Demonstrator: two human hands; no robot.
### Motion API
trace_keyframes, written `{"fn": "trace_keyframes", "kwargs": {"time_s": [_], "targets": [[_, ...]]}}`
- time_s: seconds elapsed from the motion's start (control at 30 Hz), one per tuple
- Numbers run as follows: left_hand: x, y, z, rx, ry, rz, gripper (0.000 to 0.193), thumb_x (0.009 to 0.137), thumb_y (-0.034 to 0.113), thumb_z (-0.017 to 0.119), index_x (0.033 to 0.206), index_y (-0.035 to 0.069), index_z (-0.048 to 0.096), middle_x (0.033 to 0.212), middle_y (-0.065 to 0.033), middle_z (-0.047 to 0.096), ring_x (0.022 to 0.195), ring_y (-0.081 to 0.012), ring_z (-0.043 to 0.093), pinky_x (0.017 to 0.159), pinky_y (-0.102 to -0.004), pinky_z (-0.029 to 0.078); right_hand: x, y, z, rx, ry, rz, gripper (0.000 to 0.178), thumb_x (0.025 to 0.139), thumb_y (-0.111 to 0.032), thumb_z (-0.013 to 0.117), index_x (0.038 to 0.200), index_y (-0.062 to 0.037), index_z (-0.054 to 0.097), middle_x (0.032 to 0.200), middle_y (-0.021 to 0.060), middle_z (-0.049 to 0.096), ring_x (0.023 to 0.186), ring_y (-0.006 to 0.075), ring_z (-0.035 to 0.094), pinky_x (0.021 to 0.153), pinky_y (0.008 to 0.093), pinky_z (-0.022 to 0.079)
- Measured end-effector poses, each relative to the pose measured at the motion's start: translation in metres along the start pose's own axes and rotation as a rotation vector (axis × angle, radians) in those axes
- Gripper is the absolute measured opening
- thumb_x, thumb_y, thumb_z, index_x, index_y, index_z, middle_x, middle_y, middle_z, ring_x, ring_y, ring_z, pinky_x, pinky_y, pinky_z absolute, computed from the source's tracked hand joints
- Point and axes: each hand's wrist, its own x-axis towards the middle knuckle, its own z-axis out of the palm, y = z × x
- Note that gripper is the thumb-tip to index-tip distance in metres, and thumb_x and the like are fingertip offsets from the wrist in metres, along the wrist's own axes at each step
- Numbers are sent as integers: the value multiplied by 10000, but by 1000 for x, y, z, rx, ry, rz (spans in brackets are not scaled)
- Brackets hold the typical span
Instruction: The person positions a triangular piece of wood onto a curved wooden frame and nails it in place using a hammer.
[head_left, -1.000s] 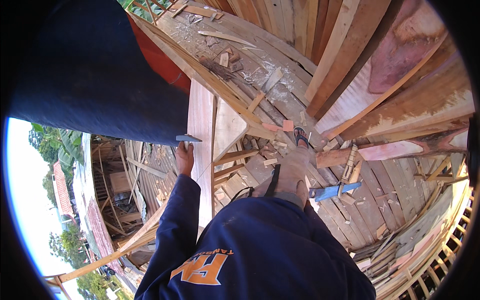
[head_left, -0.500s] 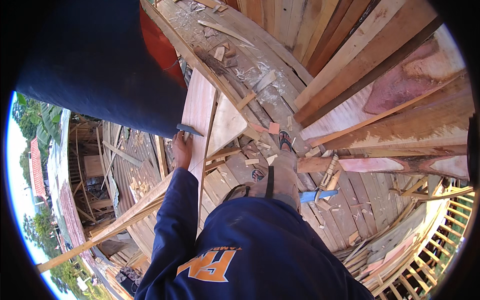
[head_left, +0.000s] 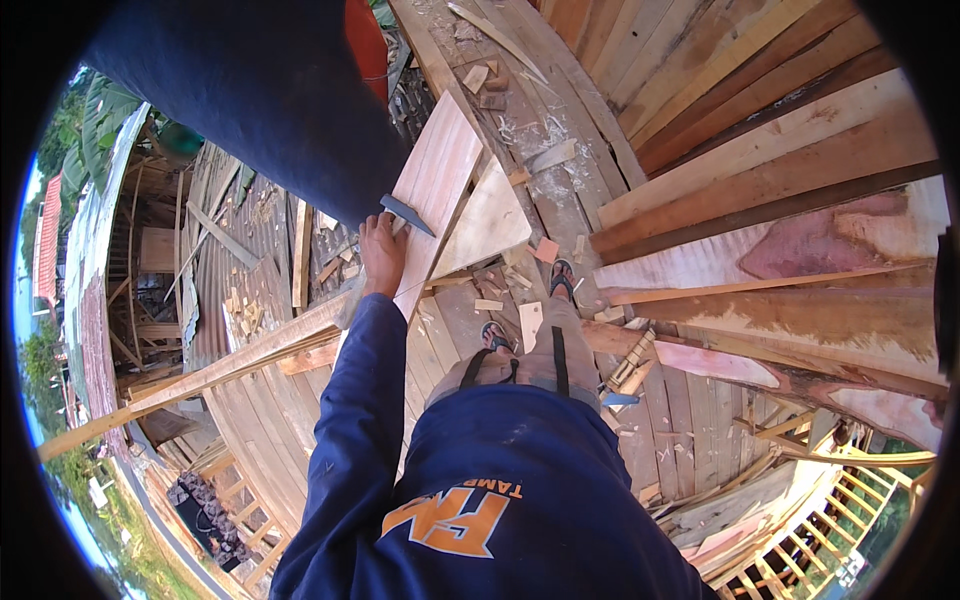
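My left hand point(head_left: 382, 255) reaches forward in a dark blue sleeve, with its fingers closed at a hand tool. The tool's grey head point(head_left: 408, 215) is blocky at one end and tapers to a point at the other; its handle is mostly hidden by my fingers, so its exact kind is unclear. Under the tool lies a long, pale pinkish plank point(head_left: 445, 150) that runs away from me. A broad, pale wooden piece with a slanted end point(head_left: 490, 222) is close along the plank's right side. No part of my right hand shows.
A large dark blue shape point(head_left: 250, 90) of unclear kind fills the upper left, up to my hand. Many boards point(head_left: 740, 215) stand or lean at the right. Offcuts and shavings litter the plank floor point(head_left: 675, 430). A long wooden beam point(head_left: 190, 385) crosses the left side.
The view has shifted and turned, so the plank, hand and tool appear higher and farther right. My left hand keeps hold of the tool over the plank.
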Motion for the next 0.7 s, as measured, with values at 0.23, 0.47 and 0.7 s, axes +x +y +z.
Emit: {"fn": "trace_keyframes", "kwargs": {"time_s": [0.23,0.47,0.7], "targets": [[-8,7,-7,-33,115,-7,345,794,91,718,1114,13,615,1057,-192,612,1031,-385,545,903,-482,440,-30,-14,-30,-193,-12,38,172,879,-98,579,874,14,708,756,137,696,637,152,672,597,295,517],[-71,68,-54,-507,64,-242,148,923,96,610,1029,-5,633,934,-163,637,870,-293,617,761,-388,474,-26,-102,-79,-344,206,-230,196,919,-126,576,921,22,704,721,97,670,628,120,630,573,276,493],[-125,165,-26,-1382,-653,-450,320,972,222,646,1197,-4,676,1020,-33,700,828,-95,590,760,-264,498,-22,-265,-20,37,-55,-813,179,954,-73,574,1064,9,688,719,20,633,609,90,551,595,258,465]]}}
